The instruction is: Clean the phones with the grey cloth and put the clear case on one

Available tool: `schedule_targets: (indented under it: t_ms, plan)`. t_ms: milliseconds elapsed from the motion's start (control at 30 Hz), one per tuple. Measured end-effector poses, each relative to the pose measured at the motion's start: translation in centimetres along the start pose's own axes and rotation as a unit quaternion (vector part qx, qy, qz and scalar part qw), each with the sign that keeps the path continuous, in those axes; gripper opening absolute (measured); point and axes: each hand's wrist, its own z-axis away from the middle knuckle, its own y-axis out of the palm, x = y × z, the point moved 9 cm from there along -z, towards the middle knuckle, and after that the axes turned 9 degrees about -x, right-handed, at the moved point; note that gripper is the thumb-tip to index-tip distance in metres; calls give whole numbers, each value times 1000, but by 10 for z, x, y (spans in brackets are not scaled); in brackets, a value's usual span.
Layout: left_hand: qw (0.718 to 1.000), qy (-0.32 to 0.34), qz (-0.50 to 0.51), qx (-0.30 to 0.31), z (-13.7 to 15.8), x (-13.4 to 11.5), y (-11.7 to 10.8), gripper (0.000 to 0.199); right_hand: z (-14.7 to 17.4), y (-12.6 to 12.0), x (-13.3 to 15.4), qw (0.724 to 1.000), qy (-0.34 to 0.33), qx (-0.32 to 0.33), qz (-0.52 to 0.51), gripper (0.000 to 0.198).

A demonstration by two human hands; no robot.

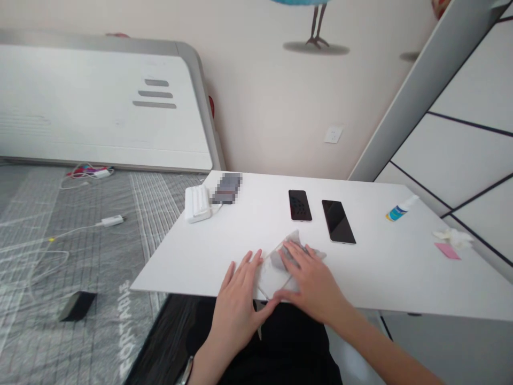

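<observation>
Left hand flat, steadying clear phone case; right hand pressing grey cloth onto it. Wiping seemingly mid-way; two phones untouched beyond.

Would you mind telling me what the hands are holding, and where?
Both hands press a clear flat sheet on the table: left hand at its left edge, right hand on top.

table: matt white | phones: glossy black | film: probably clear plastic
</observation>
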Motion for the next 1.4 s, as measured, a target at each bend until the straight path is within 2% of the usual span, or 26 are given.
schedule_targets:
  t_ms: [67, 133, 200, 267, 367, 400, 500, 533, 567, 633, 667, 700, 767, 800, 867, 900, 933, 1000, 1067, 1133, 1167, 1200, 1267, 1333, 1400]
  plan:
    - [1000, -4, -8, -10, 0, 0, 2, 98, 4, 7, 14, 998, -50, 12, -39, 96]
    - [1000, -4, -11, -20, 1, 0, 2, 99, 6, 9, 18, 997, -63, 15, -53, 96]
    - [1000, -3, -12, -26, 2, 0, 1, 100, 4, 4, 9, 999, -24, -8, -24, 83]
    - [1000, -5, -15, -27, 3, -1, 0, 102, 4, -2, 5, 1000, -7, -21, -17, 84]
    - [999, -13, -16, -25, 3, -2, 0, 104, 7, 2, 19, 990, -87, 44, -99, 105]
    - [999, -12, -16, -25, 2, -2, 0, 103, 7, 4, 20, 987, -99, 64, -111, 103]
    - [999, -6, -17, -33, 2, -4, -1, 98, -1, -1, -2, 998, -21, 37, -47, 76]
    - [999, -6, -18, -35, 2, -5, -1, 97, -2, -2, -5, 999, -10, 29, -33, 80]
    - [999, -8, -20, -34, 2, -4, -1, 97, -4, -2, -2, 998, -30, 27, -48, 93]
    - [999, -9, -25, -27, 2, -5, 0, 97, -1, 4, 15, 987, -107, 68, -101, 107]
    - [999, -7, -27, -23, 3, -5, 0, 97, -1, 6, 18, 983, -121, 83, -112, 102]
    - [999, -5, -30, -21, 3, -6, 1, 96, -3, 6, 13, 988, -93, 74, -99, 87]
    - [999, -2, -38, -19, 4, -7, 1, 95, -7, 3, 2, 996, -31, 48, -63, 68]
    - [999, -1, -42, -19, 4, -7, 1, 95, -8, 1, 1, 997, -26, 37, -59, 73]
    - [999, 1, -48, -19, 4, -8, 1, 95, -6, 4, 12, 990, -88, 56, -93, 96]
    - [998, 1, -51, -20, 3, -8, 1, 93, -4, 6, 17, 984, -118, 74, -107, 101]
    - [998, 2, -53, -22, 3, -8, 1, 92, -5, 6, 14, 985, -114, 76, -102, 87]
    - [998, 0, -58, -25, 2, -8, 0, 89, -10, -1, -4, 996, -43, 33, -66, 65]
    - [998, -6, -62, -22, 1, -7, 1, 90, -11, -2, -7, 997, -41, 28, -66, 75]
    - [998, -10, -62, -14, 0, -7, 2, 94, -7, 1, 9, 982, -128, 67, -121, 95]
    - [998, -10, -61, -11, -1, -7, 2, 94, -6, 2, 11, 978, -144, 77, -129, 89]
    - [998, -9, -59, -10, -1, -7, 2, 95, -8, 1, 6, 983, -128, 64, -118, 72]
    - [998, -12, -59, -15, -1, -7, 0, 93, -13, -7, -11, 995, -59, 10, -76, 60]
    - [998, -16, -57, -17, -1, -7, -1, 91, -11, -7, -11, 994, -74, 10, -84, 73]
    - [998, -12, -52, -17, -1, -8, -1, 90, -4, -6, 3, 976, -155, 47, -148, 81]
